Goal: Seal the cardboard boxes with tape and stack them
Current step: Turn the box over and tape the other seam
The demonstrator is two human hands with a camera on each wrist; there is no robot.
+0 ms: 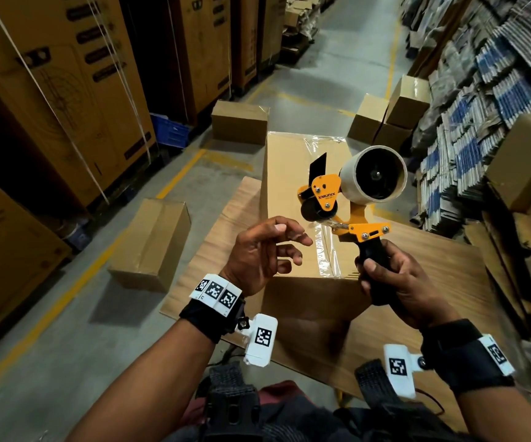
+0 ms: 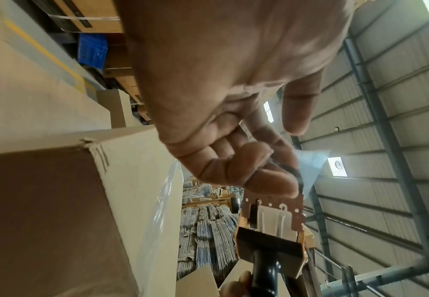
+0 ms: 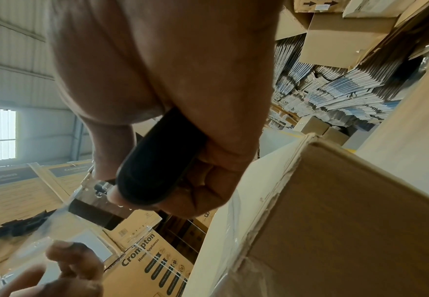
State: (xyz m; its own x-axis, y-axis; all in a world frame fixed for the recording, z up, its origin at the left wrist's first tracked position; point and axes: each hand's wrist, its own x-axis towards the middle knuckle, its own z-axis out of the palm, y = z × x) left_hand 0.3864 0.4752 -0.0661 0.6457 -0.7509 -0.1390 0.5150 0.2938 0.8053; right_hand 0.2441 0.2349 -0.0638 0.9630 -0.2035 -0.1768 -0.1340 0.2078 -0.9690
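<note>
A long cardboard box [image 1: 292,173] lies on the wooden table [image 1: 442,269], with clear tape [image 1: 329,253] running down its top seam. My right hand [image 1: 373,270] grips the black handle [image 3: 157,164] of a yellow tape dispenser [image 1: 324,193] above the box's near end. Its tape roll [image 1: 375,175] points up and to the right. My left hand [image 1: 294,234] hovers just left of the dispenser with thumb and index finger stretched toward it. A short strip of clear tape [image 3: 43,227] runs from the dispenser to my left fingertips [image 3: 68,253]. The tape end [image 2: 310,166] lies against them, and the thumb stands apart.
Small closed boxes sit on the floor at the left [image 1: 152,244], beyond the table [image 1: 240,122] and stacked at the right [image 1: 395,116]. Tall strapped cartons [image 1: 50,90] line the left. Bundles of flat cardboard [image 1: 481,106] fill the right. A blue crate [image 1: 170,132] stands by the cartons.
</note>
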